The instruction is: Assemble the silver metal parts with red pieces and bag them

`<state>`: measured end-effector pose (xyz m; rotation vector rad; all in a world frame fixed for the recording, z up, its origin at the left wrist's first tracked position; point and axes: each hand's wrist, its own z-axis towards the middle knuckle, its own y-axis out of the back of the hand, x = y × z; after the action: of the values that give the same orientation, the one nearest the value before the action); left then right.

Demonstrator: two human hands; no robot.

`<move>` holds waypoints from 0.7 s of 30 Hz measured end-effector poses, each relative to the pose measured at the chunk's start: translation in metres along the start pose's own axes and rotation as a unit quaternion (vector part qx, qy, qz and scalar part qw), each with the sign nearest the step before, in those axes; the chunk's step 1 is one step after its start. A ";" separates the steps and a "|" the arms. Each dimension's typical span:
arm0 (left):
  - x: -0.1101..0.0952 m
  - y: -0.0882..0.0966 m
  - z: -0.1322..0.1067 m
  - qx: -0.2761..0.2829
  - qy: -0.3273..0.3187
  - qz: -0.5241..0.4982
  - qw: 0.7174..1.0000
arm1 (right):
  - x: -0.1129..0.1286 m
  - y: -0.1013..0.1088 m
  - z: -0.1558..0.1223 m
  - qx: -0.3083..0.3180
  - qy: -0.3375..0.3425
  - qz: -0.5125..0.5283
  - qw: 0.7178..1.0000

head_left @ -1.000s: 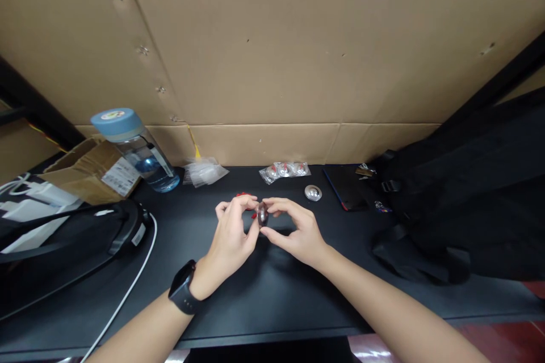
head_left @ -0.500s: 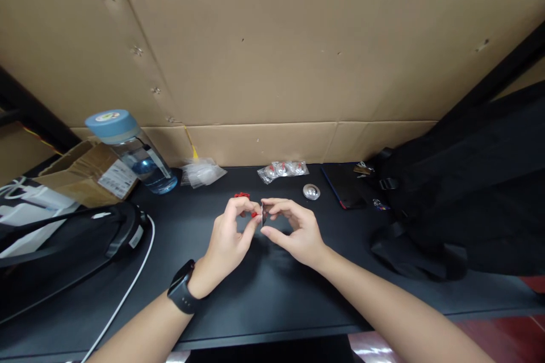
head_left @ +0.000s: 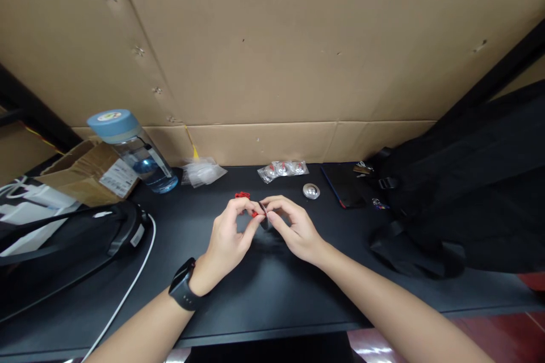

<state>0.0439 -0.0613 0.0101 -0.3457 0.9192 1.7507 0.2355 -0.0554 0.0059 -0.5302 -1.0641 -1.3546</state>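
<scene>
A thin dark round disc (head_left: 264, 219) is held up over the black table between my two hands, tilted and seen almost edge-on. My left hand (head_left: 232, 229) is closed in a pinch at the disc's left side, on a small red piece (head_left: 254, 214). From the right, the thumb and fingers of my right hand (head_left: 298, 232) pinch the disc. Whether the red piece is joined to the disc I cannot tell. Just behind my left fingers lies a bundle of red cord (head_left: 242, 194). A shiny silver domed disc (head_left: 311, 191) rests beyond my right hand.
Along the cardboard wall lie clear plastic bags (head_left: 203, 172) and packaged silver discs with red parts (head_left: 283, 169). A water bottle (head_left: 145, 159), a carton (head_left: 80, 173) and a white cable (head_left: 136, 278) are at left. A dark tablet-like slab (head_left: 344, 184), keys (head_left: 363, 168) and a black backpack (head_left: 468, 193) occupy the right.
The disc has turned from edge-on to slightly tilted, showing some of its face. My right thumb and fingers have moved in and closed on it. My left hand has barely moved.
</scene>
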 end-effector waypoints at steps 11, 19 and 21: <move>0.017 0.005 0.008 0.073 0.059 0.135 0.986 | -0.015 0.029 0.012 0.067 0.112 -0.289 0.948; 0.035 0.022 0.012 0.203 0.047 0.386 0.899 | -0.013 0.039 0.015 0.171 0.093 -0.299 0.934; 0.038 0.023 0.012 0.210 0.043 0.386 0.897 | -0.012 0.042 0.016 0.186 0.081 -0.319 0.926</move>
<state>0.0117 -0.0303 0.0034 0.2777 1.6118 2.1674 0.2716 -0.0281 0.0141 0.2381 -1.3767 -1.6590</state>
